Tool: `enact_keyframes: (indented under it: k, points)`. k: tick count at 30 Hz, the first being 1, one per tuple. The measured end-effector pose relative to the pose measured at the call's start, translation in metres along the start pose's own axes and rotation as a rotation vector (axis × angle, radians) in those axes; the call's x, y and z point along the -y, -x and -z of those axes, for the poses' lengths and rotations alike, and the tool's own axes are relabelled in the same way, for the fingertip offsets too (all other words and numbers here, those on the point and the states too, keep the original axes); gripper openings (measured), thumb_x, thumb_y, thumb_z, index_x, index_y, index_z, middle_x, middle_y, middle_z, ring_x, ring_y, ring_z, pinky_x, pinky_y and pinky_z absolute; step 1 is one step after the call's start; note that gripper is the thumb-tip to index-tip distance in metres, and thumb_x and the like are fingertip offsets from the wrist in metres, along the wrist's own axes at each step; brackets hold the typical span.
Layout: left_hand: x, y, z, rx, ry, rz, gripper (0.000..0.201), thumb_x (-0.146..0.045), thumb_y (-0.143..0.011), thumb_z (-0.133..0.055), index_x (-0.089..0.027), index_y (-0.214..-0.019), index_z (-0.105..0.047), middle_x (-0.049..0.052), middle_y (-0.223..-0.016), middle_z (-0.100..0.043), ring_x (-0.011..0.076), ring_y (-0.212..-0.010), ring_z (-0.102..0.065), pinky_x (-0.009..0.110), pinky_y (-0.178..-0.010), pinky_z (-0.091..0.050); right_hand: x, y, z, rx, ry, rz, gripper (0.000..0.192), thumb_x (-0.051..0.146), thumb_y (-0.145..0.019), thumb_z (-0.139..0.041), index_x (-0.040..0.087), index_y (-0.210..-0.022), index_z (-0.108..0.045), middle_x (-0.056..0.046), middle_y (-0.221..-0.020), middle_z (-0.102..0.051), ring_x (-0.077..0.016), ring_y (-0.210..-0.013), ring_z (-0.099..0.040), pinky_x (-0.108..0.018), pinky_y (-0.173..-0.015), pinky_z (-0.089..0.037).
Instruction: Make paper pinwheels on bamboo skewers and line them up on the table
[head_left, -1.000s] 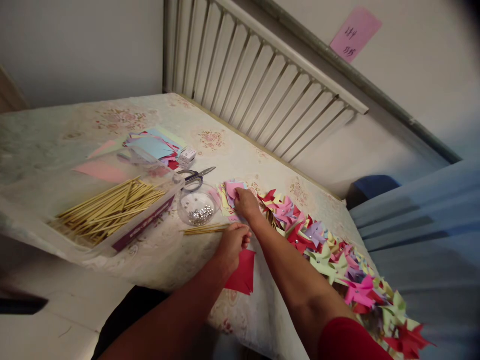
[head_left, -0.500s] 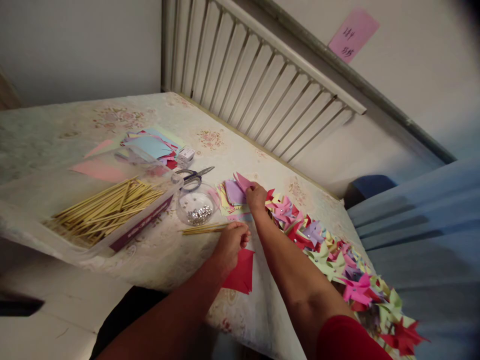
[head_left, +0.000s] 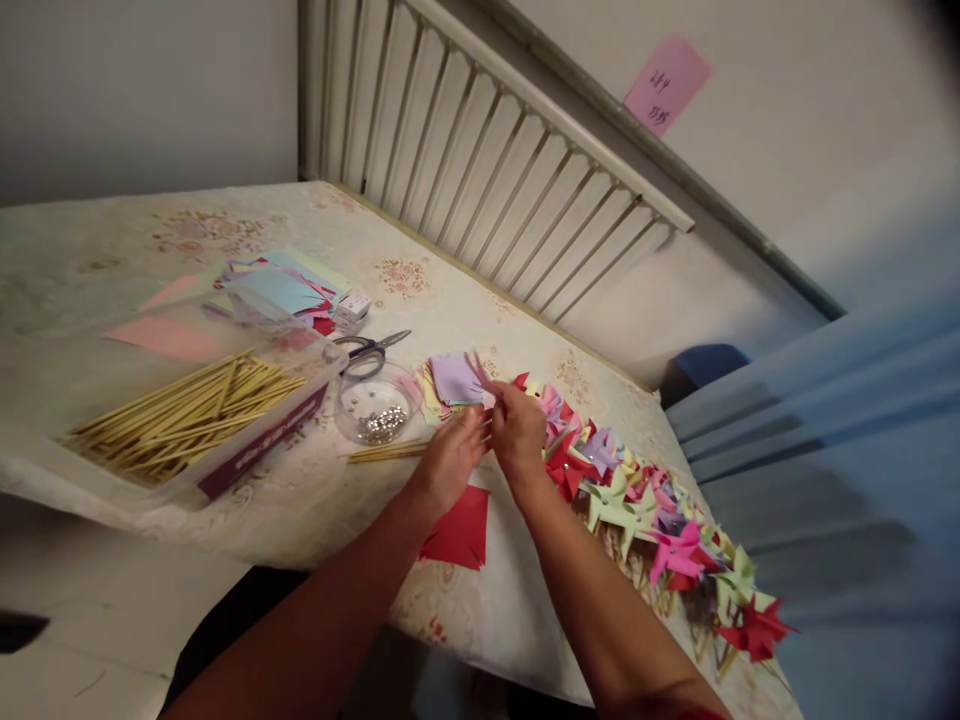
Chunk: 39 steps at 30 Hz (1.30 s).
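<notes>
My right hand [head_left: 517,425] pinches a pink paper square [head_left: 477,370], seen nearly edge-on above the fingers. Close against it is my left hand [head_left: 454,450], its fingers drawn together; whatever they hold is hidden. A stack of cut paper squares, lilac on top [head_left: 454,379], lies just beyond both hands. Below my left hand a red paper square [head_left: 459,530] with slit corners lies flat on the cloth. Several thin wooden sticks [head_left: 384,453] rest left of my left hand. Beside them a round clear dish [head_left: 356,405] contains small shiny metal pieces.
Finished paper pinwheels [head_left: 679,550] on sticks crowd the right side. At left, a clear plastic box [head_left: 262,455] is filled with wooden sticks [head_left: 195,415]. Scissors [head_left: 367,352], a small white box [head_left: 352,310] and more coloured paper [head_left: 281,285] lie behind. A slatted rail [head_left: 480,150] borders the table.
My right hand has drawn the pink paper square off the stack and toward me, uncovering the lilac one. My left hand has risen to meet it. The view has shifted slightly.
</notes>
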<state>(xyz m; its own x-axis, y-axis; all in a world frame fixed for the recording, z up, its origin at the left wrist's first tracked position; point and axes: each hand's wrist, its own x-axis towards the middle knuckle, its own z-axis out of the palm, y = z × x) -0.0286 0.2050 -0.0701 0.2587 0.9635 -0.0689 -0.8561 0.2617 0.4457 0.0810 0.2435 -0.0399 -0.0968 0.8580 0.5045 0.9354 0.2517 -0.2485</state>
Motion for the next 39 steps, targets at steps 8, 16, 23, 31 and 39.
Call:
enact_keyframes:
  k: [8, 16, 23, 31, 39]
  points:
    - [0.006, -0.008, 0.000, -0.053, 0.117, -0.050, 0.022, -0.015, -0.072, -0.074, -0.014, -0.093, -0.068, 0.007, -0.095, -0.074, 0.0213, -0.100, -0.068, 0.034, -0.094, -0.052, 0.000, 0.064, 0.012, -0.140, -0.094, 0.334, 0.037, 0.009, -0.091, -0.041, 0.020, -0.112, -0.070, -0.010, -0.118, -0.072, -0.0226, -0.123, -0.061, -0.045, -0.106, -0.045]
    - [0.011, -0.007, 0.004, -0.062, 0.057, -0.019, 0.045, -0.016, -0.070, -0.077, -0.015, -0.113, -0.065, 0.009, -0.101, -0.076, 0.0276, -0.102, -0.070, 0.043, -0.094, -0.054, -0.001, 0.080, 0.029, -0.321, -0.621, -0.609, 0.017, 0.031, -0.080, -0.064, 0.017, -0.089, -0.069, -0.005, -0.082, -0.072, -0.0196, -0.077, -0.067, -0.034, -0.073, -0.055]
    - [0.015, -0.006, 0.003, -0.043, -0.083, 0.021, 0.033, -0.032, -0.068, -0.081, -0.013, -0.090, -0.066, 0.011, -0.087, -0.075, 0.0295, -0.095, -0.071, 0.041, -0.085, -0.057, 0.006, 0.070, 0.028, -0.030, -1.135, -0.855, 0.031, 0.043, -0.065, -0.079, 0.017, -0.078, -0.068, 0.001, -0.065, -0.069, -0.0095, -0.050, -0.058, -0.020, -0.049, -0.045]
    - [0.019, -0.010, 0.008, -0.120, -0.163, 0.043, 0.032, -0.036, -0.064, -0.082, -0.017, -0.081, -0.063, 0.005, -0.078, -0.070, 0.0224, -0.080, -0.068, 0.034, -0.072, -0.056, 0.007, 0.070, 0.019, -0.128, -1.159, -0.989, 0.027, 0.035, -0.059, -0.078, 0.018, -0.065, -0.058, 0.007, -0.048, -0.057, -0.0064, -0.038, -0.048, -0.017, -0.037, -0.040]
    - [0.013, -0.002, 0.003, -0.051, -0.219, 0.062, 0.039, -0.033, -0.058, -0.085, -0.016, -0.086, -0.064, 0.004, -0.079, -0.070, 0.0201, -0.076, -0.066, 0.030, -0.065, -0.052, 0.008, 0.067, 0.021, -0.082, -1.284, -1.086, 0.021, 0.027, -0.067, -0.075, 0.018, -0.067, -0.055, 0.004, -0.049, -0.061, -0.0069, -0.038, -0.051, -0.015, -0.036, -0.042]
